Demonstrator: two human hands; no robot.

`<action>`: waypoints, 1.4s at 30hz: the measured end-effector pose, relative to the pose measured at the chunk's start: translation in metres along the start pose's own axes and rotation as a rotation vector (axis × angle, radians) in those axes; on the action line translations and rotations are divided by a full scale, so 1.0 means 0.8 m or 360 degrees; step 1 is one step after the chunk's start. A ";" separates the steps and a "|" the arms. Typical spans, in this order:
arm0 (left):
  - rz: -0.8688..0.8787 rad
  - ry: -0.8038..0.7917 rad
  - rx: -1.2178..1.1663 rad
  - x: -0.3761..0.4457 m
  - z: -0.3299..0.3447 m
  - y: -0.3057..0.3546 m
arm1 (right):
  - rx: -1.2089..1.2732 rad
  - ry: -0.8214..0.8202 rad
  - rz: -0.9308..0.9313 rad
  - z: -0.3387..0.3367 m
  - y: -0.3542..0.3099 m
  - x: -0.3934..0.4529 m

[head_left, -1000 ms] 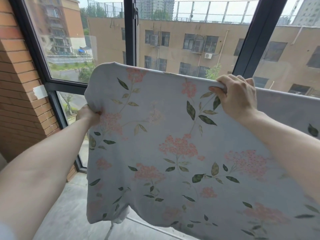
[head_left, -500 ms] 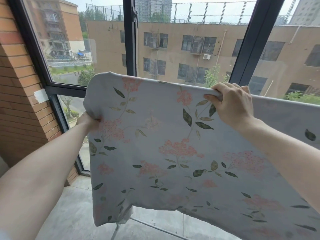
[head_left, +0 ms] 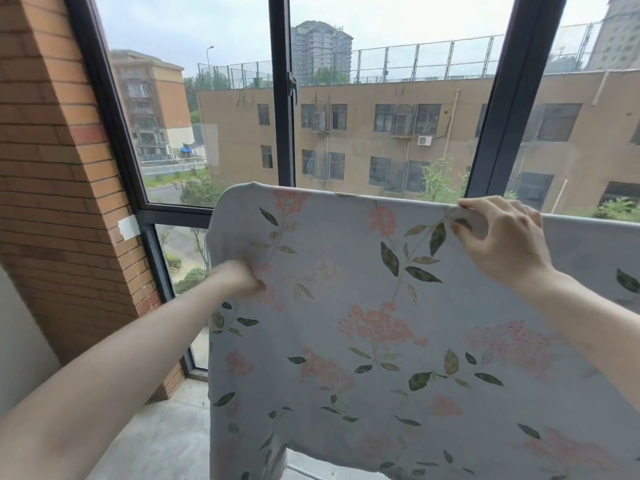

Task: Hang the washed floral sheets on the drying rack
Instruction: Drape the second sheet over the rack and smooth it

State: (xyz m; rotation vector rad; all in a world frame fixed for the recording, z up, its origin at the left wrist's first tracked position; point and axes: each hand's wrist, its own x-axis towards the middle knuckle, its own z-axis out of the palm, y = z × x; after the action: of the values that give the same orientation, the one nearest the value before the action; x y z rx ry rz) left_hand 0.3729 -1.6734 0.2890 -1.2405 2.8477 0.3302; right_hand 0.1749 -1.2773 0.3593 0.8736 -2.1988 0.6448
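A pale blue floral sheet (head_left: 381, 323) with pink blossoms and green leaves hangs spread in front of me, draped over a top edge that runs off to the right. My left hand (head_left: 239, 278) grips the cloth near its left side, a little below the top corner. My right hand (head_left: 498, 237) pinches the top fold, thumb on the near face and fingers over the far side. The drying rack is almost wholly hidden by the sheet; only a thin pale bar (head_left: 301, 468) shows below the hem.
A dark-framed window (head_left: 284, 98) stands right behind the sheet, with buildings outside. A brick pillar (head_left: 62, 202) rises at the left. Grey floor tiles (head_left: 162, 434) lie below the sheet's left edge.
The view has tilted upward, so the sheet and both hands sit lower in the frame. My left hand has shifted slightly inward on the cloth. Both hands keep their hold.
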 end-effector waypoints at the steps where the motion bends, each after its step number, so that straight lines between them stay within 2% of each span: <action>1: 0.0079 0.0025 -0.0002 -0.011 -0.005 0.011 | 0.0006 -0.0002 0.0022 -0.005 0.003 -0.005; 10: 0.0899 0.0344 -0.0162 -0.147 -0.037 0.173 | 0.0194 0.0032 0.0288 -0.069 0.039 -0.075; 12: 0.1114 0.0399 -0.0229 -0.182 -0.038 0.237 | 0.0199 0.0053 0.0392 -0.103 0.077 -0.100; 16: 0.1372 0.0494 -0.0300 -0.244 -0.038 0.336 | 0.0265 0.0080 0.0533 -0.162 0.136 -0.148; 21: 0.1668 0.0542 -0.0423 -0.330 -0.011 0.485 | 0.0141 0.0124 0.0694 -0.273 0.251 -0.224; 29: 0.1863 0.0617 -0.0514 -0.422 0.034 0.682 | 0.0041 0.0166 0.0931 -0.413 0.428 -0.306; 36: 0.1817 0.0615 -0.0346 -0.443 0.044 0.777 | 0.0067 0.0267 0.1148 -0.449 0.532 -0.308; 42: 0.1757 0.0523 -0.0186 -0.425 0.042 0.823 | 0.0087 0.0362 0.1266 -0.457 0.587 -0.288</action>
State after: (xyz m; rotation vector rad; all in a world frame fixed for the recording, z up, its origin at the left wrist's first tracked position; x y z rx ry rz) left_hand 0.1255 -0.9854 0.4127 0.4604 3.5247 0.2987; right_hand 0.1046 -0.6437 0.3372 -0.0997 -2.2800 1.1070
